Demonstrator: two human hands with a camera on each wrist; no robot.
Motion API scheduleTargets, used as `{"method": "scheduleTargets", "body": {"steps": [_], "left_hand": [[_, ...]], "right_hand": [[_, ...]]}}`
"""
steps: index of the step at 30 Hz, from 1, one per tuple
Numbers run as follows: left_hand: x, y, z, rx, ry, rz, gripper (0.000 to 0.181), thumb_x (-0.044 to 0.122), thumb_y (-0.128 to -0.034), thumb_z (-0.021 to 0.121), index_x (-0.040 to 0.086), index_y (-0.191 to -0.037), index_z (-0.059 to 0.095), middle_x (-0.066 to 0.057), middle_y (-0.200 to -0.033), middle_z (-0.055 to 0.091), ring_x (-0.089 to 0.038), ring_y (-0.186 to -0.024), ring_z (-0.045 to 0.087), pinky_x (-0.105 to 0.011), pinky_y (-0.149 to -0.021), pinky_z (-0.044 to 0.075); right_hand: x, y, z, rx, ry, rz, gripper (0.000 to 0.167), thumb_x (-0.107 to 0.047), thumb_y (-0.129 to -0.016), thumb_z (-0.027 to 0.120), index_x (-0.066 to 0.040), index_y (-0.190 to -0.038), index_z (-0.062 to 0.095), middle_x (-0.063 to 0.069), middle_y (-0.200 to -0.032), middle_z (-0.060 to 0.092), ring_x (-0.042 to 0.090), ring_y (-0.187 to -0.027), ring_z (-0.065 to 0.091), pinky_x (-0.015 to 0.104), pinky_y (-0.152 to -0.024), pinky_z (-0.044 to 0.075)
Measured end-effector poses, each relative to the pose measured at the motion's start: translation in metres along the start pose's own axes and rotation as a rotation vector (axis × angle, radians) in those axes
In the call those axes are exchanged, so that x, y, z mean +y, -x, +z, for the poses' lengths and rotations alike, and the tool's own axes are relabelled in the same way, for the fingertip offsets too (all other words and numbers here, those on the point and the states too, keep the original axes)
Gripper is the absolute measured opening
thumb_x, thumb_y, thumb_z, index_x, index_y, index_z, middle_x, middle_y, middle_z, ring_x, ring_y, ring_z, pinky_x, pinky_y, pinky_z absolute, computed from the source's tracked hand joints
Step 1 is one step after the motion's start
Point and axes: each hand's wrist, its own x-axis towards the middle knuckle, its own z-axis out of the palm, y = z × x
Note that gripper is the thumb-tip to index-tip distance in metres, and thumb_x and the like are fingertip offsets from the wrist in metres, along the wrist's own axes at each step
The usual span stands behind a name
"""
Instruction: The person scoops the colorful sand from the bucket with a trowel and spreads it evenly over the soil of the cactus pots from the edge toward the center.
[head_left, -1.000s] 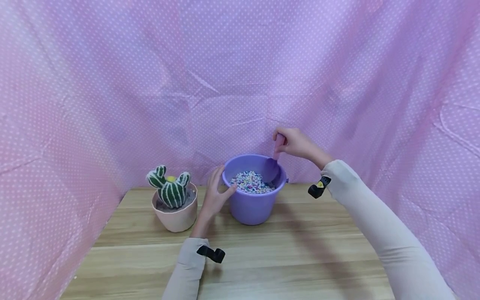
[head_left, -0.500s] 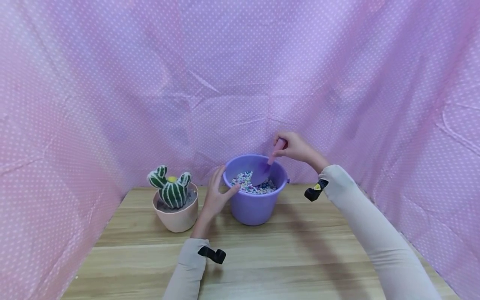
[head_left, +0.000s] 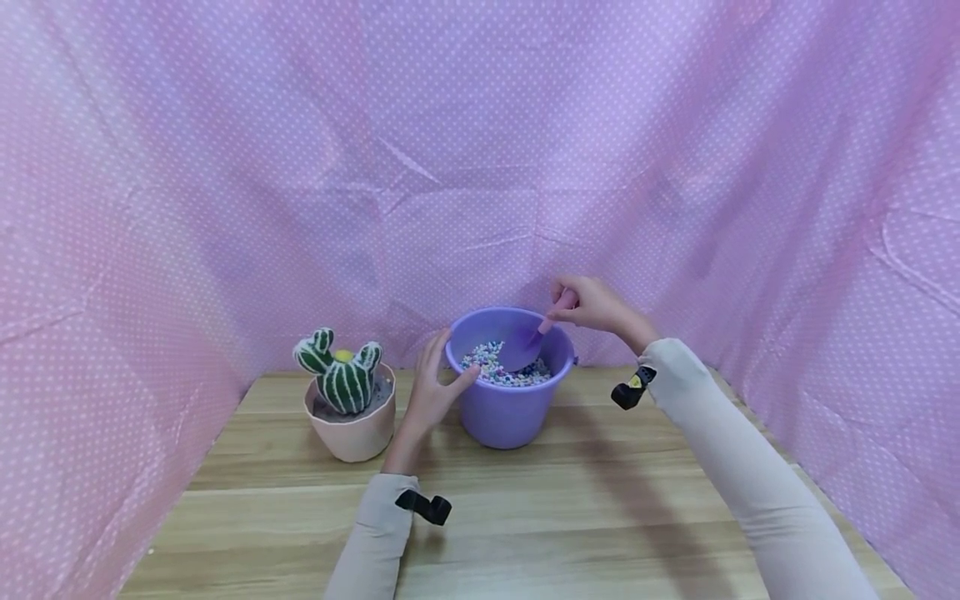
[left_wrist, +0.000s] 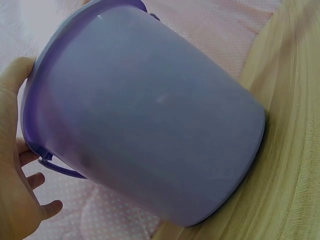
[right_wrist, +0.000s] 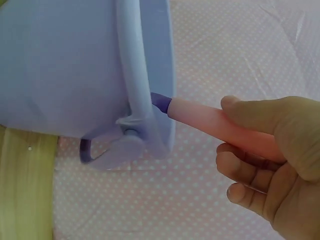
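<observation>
My left hand (head_left: 431, 396) is resting against the rim (head_left: 513, 387) of the purple bucket (head_left: 501, 418), thumb and fingers spread wide. My right hand (head_left: 597, 305) is gripping the shovel (head_left: 523, 350) by its pink handle (right_wrist: 197, 119); its scoop is resting among beads (head_left: 487, 358) inside the bucket, which is standing upright on the table (head_left: 540, 533) beside a potted cactus (head_left: 348, 390).

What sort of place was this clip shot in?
Probably a small staged recording corner indoors, not a lived-in room: pink dotted cloth hangs around a wooden tabletop, and a black device is worn at each wrist.
</observation>
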Motion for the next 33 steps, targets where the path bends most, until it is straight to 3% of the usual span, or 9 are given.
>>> {"method": "scheduleTargets", "body": {"steps": [6,10,14,19,23,28,33], "left_hand": [[0.001,-0.002,-0.004,0.011,-0.064,0.003,0.088,0.048,-0.0886,0.074,0.021,-0.161,0.032,-0.009,-0.168,0.026,-0.031,-0.156,0.020,-0.066,-0.125,0.018],[0.002,-0.005,-0.006,0.009,-0.143,0.014,0.087,0.052,-0.0890,0.071,0.020,-0.160,0.033,-0.006,-0.166,0.030,-0.029,-0.155,0.023,-0.062,-0.126,0.021],[0.004,-0.006,-0.007,-0.003,-0.211,0.036,0.086,0.052,-0.0895,0.070,0.017,-0.159,0.034,-0.007,-0.164,0.033,-0.029,-0.153,0.027,-0.059,-0.126,0.023],[0.002,-0.003,-0.002,0.001,-0.133,0.043,0.085,0.045,-0.0897,0.070,0.015,-0.159,0.033,-0.009,-0.165,0.029,-0.033,-0.153,0.025,-0.062,-0.126,0.021],[0.001,-0.001,0.000,0.022,-0.099,0.032,0.086,0.045,-0.0886,0.069,0.017,-0.160,0.031,-0.007,-0.166,0.026,-0.034,-0.153,0.024,-0.064,-0.125,0.021],[0.001,-0.001,0.002,0.016,-0.064,0.045,0.085,0.043,-0.0894,0.068,0.017,-0.161,0.029,-0.007,-0.167,0.024,-0.033,-0.153,0.024,-0.065,-0.125,0.022],[-0.001,-0.001,0.005,-0.001,-0.033,0.026,0.085,0.042,-0.0908,0.067,0.018,-0.162,0.026,-0.008,-0.168,0.020,-0.034,-0.154,0.023,-0.068,-0.124,0.021]], "right_hand": [[0.012,-0.002,0.011,-0.030,-0.072,0.034,0.017,-0.015,-0.097,0.070,-0.002,-0.102,0.061,0.020,-0.094,0.077,0.028,-0.072,0.066,0.035,-0.065,0.060],[0.015,-0.002,0.014,-0.024,-0.147,0.025,0.015,-0.008,-0.097,0.068,0.003,-0.101,0.058,0.026,-0.092,0.075,0.037,-0.069,0.063,0.028,-0.057,0.054],[0.026,0.000,0.016,-0.048,-0.217,0.022,0.014,-0.007,-0.099,0.065,0.004,-0.102,0.056,0.024,-0.095,0.076,0.035,-0.063,0.057,0.021,-0.053,0.047],[0.038,0.000,0.021,-0.050,-0.242,0.019,0.013,-0.009,-0.100,0.064,0.002,-0.101,0.057,0.020,-0.098,0.078,0.034,-0.064,0.055,0.022,-0.053,0.047],[0.038,0.000,0.024,-0.039,-0.244,0.010,0.013,-0.011,-0.100,0.064,0.000,-0.101,0.057,0.017,-0.097,0.078,0.024,-0.061,0.052,0.022,-0.052,0.046],[0.043,0.001,0.033,-0.045,-0.304,-0.014,0.014,-0.008,-0.101,0.062,0.003,-0.101,0.055,0.023,-0.100,0.076,0.011,-0.053,0.045,0.019,-0.048,0.040],[0.046,0.000,0.037,-0.041,-0.339,-0.020,0.013,-0.006,-0.101,0.061,0.005,-0.101,0.054,0.024,-0.100,0.076,0.007,-0.050,0.040,0.017,-0.045,0.035]]}}
